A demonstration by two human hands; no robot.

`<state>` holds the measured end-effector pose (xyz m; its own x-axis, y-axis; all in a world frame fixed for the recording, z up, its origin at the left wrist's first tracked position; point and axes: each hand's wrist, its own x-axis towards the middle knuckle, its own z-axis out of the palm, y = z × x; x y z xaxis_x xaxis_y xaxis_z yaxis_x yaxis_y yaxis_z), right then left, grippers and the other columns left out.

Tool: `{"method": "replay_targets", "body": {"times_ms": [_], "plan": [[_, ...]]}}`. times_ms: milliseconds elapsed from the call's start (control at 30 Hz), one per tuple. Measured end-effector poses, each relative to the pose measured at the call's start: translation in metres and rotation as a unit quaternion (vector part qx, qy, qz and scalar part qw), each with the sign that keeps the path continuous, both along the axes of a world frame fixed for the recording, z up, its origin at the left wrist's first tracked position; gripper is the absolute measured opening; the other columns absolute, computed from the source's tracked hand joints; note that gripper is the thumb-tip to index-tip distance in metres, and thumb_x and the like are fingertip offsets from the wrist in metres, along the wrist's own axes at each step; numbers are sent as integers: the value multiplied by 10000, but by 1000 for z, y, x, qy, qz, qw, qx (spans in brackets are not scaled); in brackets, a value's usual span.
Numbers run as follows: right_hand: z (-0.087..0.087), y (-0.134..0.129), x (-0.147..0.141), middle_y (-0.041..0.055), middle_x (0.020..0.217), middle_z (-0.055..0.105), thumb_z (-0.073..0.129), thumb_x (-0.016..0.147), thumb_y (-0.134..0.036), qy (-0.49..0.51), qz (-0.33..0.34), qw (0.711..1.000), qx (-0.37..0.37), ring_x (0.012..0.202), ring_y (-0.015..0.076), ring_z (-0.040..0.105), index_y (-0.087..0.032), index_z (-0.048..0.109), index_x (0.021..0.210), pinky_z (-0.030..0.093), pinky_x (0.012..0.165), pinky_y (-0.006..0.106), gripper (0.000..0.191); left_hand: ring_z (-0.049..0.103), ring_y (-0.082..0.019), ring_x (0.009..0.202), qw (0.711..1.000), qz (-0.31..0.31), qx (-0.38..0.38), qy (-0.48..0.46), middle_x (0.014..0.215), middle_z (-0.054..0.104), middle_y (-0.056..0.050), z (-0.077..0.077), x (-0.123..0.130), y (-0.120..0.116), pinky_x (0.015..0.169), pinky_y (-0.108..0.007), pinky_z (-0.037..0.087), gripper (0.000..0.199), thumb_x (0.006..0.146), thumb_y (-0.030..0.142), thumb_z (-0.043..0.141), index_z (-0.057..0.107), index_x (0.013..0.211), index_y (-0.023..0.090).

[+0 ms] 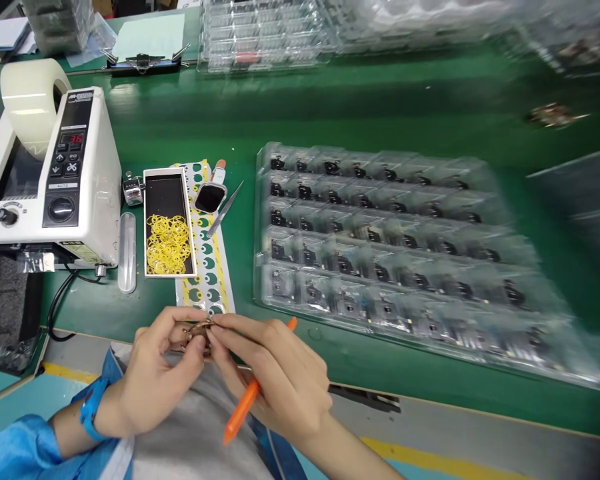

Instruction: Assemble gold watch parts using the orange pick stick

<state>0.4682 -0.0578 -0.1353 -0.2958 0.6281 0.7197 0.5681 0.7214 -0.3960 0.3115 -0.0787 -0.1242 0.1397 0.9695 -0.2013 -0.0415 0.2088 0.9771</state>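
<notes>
With left hand point(150, 380) curled nearly closed, pinching a small copper-coloured part point(199, 327); with right hand point(285, 377), likewise nearly closed, steadying its right side while also cradling an orange tool point(245, 409). Holding it near the green table's point(240, 130) near edge, left of the clear tray point(258, 280). Probably handling as light, stiff, slippery, perhaps fragile; calling for gripping gently by the rim.

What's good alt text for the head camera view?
A person's left hand and right hand hold a small metallic part at the edge of a green bench; the right also holds an orange pen-like tool. Beyond lie a white tape dispenser and a box of yellow rings at left, and a clear tray of dark parts at right.
</notes>
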Motion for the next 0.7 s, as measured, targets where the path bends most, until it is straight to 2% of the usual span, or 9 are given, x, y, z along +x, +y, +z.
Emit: {"method": "replay_targets", "body": {"times_ms": [67, 133, 233, 300, 367, 467, 600, 700], "plan": [[6, -2, 3, 74, 819, 695, 598, 910, -140, 47, 15, 996, -79, 647, 166, 649, -198, 582, 984, 519, 496, 261, 95, 700, -134, 679, 997, 11, -55, -45, 747, 716, -3, -1, -1, 5, 680, -225, 573, 138, 891, 280, 647, 611, 984, 185], [13, -1, 8, 59, 818, 640, 535, 961, -208, 88, 44, 980, -174, 634, 151, 613, -201, 558, 1003, 486, 477, 245, 49, 664, -118, 627, 992, 8, -96, -83, 704, 680, 4, -1, -2, 11, 644, -217, 552, 198, 839, 329, 711, 591, 858, 173], [19, 4, 15, 25, 809, 593, 448, 998, -162, 82, 108, 950, -282, 619, 122, 570, -214, 546, 1014, 470, 515, 220, 113, 638, -105, 609, 987, -21, -113, -111, 660, 646, 9, -1, -5, 17, 617, -199, 521, 239, 771, 310, 767, 582, 758, 160], [19, 8, 18, 12, 800, 586, 437, 1003, -136, 59, 165, 934, -310, 648, 117, 566, -218, 544, 1000, 474, 565, 212, 135, 620, -96, 574, 985, -41, -116, -119, 626, 623, 20, 0, -6, 20, 585, -189, 501, 230, 727, 263, 784, 581, 717, 155], [16, 10, 18, 15, 798, 576, 414, 1016, -149, 36, 204, 930, -304, 675, 125, 558, -214, 537, 976, 462, 584, 220, 145, 606, -97, 533, 982, -58, -128, -125, 597, 600, 31, 1, -7, 21, 545, -193, 491, 231, 679, 218, 788, 565, 674, 157], [11, 7, 16, 12, 772, 557, 378, 1029, -177, -2, 208, 936, -283, 643, 129, 522, -214, 508, 910, 410, 548, 226, 180, 575, -103, 485, 981, -78, -133, -116, 566, 561, 44, 5, -7, 22, 475, -199, 471, 197, 638, 140, 736, 541, 628, 169], [8, -1, 10, -39, 646, 481, 359, 1021, -197, 18, 165, 932, -324, 517, 102, 415, -221, 425, 768, 335, 488, 216, 262, 514, -82, 509, 997, -58, -37, -43, 597, 538, 41, 6, -5, 22, 484, -191, 455, 123, 637, 57, 630, 577, 601, 162], [10, -5, 5, -58, 570, 398, 390, 1013, -272, 78, 85, 912, -393, 475, 92, 333, -216, 385, 684, 282, 458, 218, 333, 534, -92, 569, 993, -9, 102, 53, 655, 571, 14, 0, -5, 21, 509, -192, 459, 104, 730, 61, 651, 684, 684, 147]]}}
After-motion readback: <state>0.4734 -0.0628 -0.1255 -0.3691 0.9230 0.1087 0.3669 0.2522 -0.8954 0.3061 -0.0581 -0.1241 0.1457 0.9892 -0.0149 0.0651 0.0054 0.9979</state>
